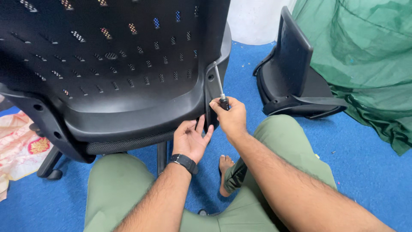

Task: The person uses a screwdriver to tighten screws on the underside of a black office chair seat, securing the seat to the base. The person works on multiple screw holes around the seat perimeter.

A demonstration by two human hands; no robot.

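A black office chair (116, 64) with a perforated plastic backrest stands right in front of me. My right hand (231, 118) grips a screwdriver (220, 88) by its dark handle, the metal shaft pointing up to the right side edge of the backrest. My left hand (192, 139) is open, palm up, fingers touching the lower right corner of the chair's back frame just below the screwdriver. A black watch (183, 162) sits on that wrist.
A second black chair part (292, 73) lies on the blue carpet (369, 163) at the right, beside a green cloth heap (369, 56). A patterned cloth (19, 146) lies at the left. My green-trousered knees and a bare foot (225, 165) are below the chair.
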